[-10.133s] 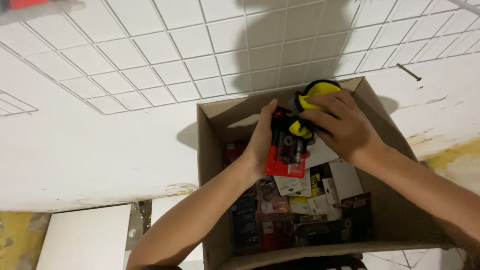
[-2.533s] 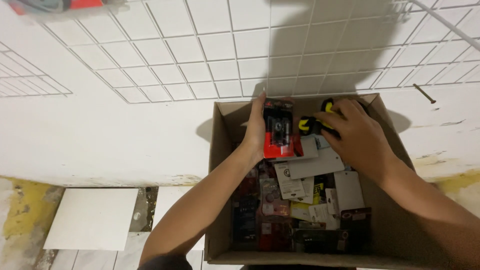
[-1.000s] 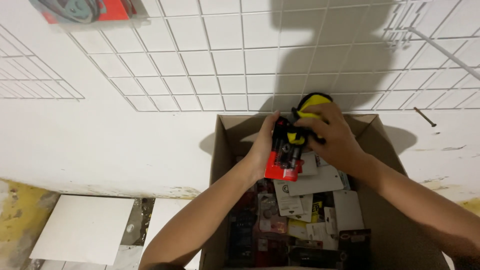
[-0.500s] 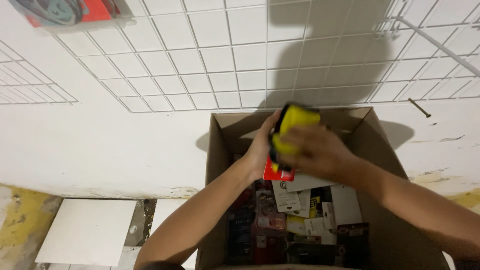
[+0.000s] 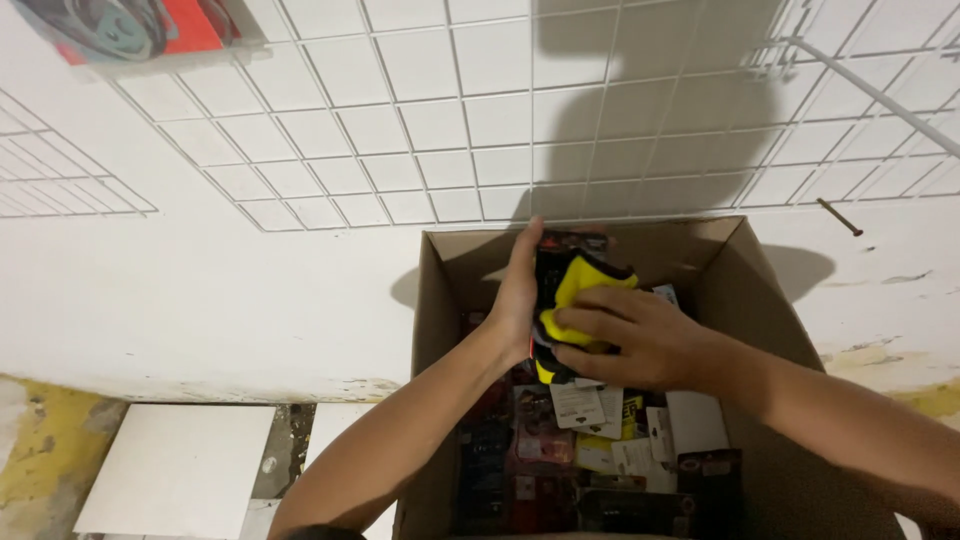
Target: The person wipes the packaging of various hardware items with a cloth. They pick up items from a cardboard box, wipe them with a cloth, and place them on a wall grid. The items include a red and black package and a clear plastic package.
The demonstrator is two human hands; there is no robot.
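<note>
Hands meet over the open brown cardboard box [image 5: 770, 300]: your left hand [image 5: 518, 300] grips the side of a yellow-and-black packaged item [image 5: 567, 305], fingers wrapped along its edge, while your right hand [image 5: 625, 338] clasps it from the front. You hold it just above the carded packets [image 5: 590, 440] filling the box, near the white wire grid panel [image 5: 420, 110].

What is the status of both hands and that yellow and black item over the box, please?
Left hand and right hand both gripping yellow and black packaged item. Item held above open cardboard box of carded packs. Nothing blocking.
</note>
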